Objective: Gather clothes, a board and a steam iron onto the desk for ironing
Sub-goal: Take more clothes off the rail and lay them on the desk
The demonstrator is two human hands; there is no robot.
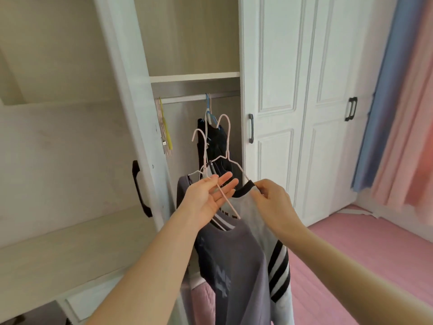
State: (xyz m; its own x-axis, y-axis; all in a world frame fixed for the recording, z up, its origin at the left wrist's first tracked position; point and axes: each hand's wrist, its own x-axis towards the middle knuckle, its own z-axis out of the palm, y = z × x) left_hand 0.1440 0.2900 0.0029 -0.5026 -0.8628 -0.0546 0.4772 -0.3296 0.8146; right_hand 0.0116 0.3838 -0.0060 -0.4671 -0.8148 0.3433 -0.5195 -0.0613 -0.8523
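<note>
Left grip (206,198) open under two hangers (235,212), two shirts (234,266); right grip (274,202) tight on collar (243,190)

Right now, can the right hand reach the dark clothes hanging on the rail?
Probably not freely: the right hand is pinching the grey shirt by its collar, and the hangers stand in front of the dark clothes. The wardrobe door is open, though.

purple shirt (236,266) + grey shirt (255,207) both run off the bottom edge | purple one's print too smeary to read | right hand (274,202) fingertips buried in the grey shirt's shoulder | left hand (208,198) thumb on hangers (227,200), pinching or not, can't tell
</note>
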